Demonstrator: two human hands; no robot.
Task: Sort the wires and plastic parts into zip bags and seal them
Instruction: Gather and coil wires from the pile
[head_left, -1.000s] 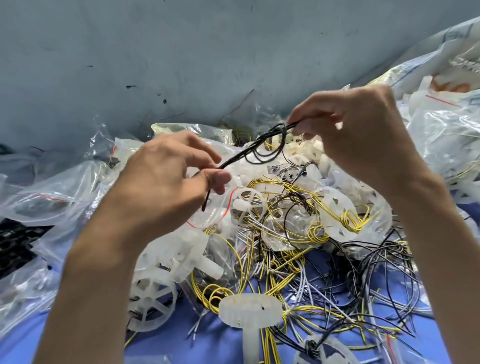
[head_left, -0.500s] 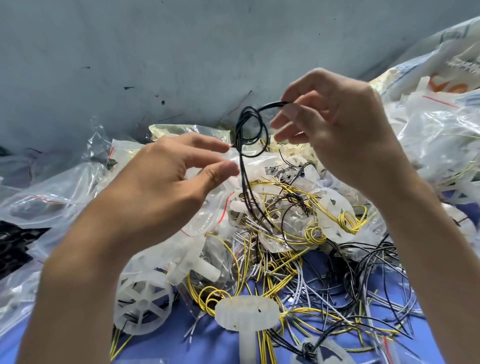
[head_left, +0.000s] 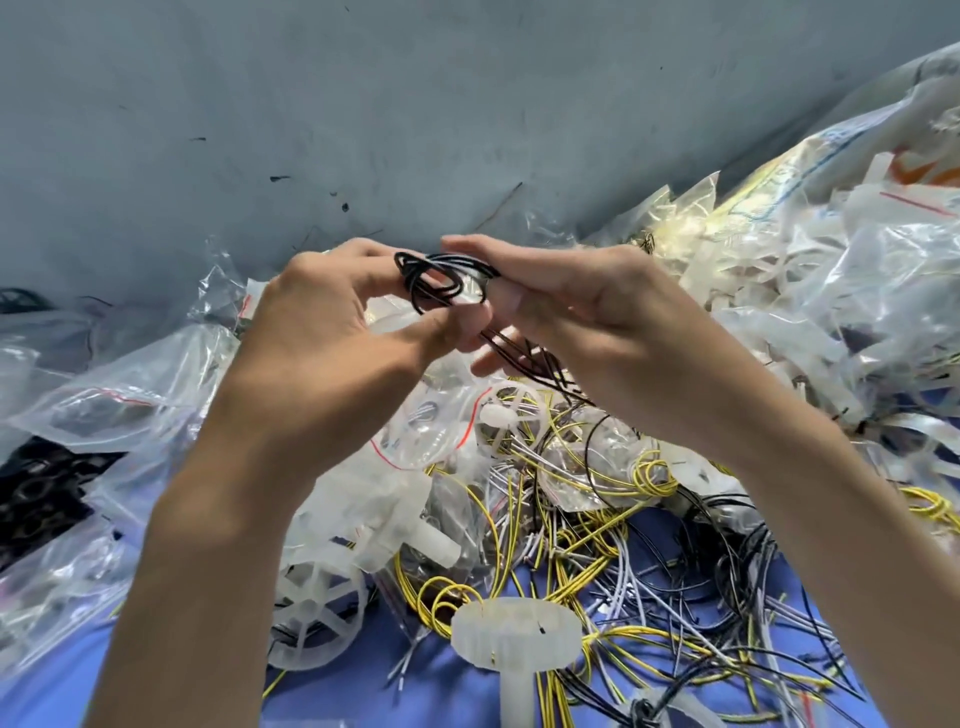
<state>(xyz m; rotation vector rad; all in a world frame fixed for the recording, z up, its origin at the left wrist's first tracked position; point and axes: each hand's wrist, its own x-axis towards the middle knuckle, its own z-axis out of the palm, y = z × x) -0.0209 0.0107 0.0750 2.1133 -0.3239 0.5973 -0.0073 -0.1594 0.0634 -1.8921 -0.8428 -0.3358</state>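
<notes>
A bundle of black wires (head_left: 441, 280) is coiled into a small loop between my two hands, held above the pile. My left hand (head_left: 332, 338) pinches the coil with thumb and fingers. Fingers of my right hand (head_left: 582, 317) curl round the coil's other side, and the loose wire ends trail down under its palm. Below lie tangled yellow, white and black wires (head_left: 587, 551), white plastic wheels (head_left: 317, 613) and a white plastic gear on a stem (head_left: 514, 634), all on a blue surface (head_left: 410, 691).
Clear zip bags with red seal lines (head_left: 119, 410) are heaped at the left, one over black parts (head_left: 36, 493). A big heap of filled and crumpled bags (head_left: 831, 291) rises at the right. A grey wall (head_left: 415, 104) stands behind.
The black wire hung as one loop from my right hand; now it is wound into a tighter coil and both hands have closed together on it.
</notes>
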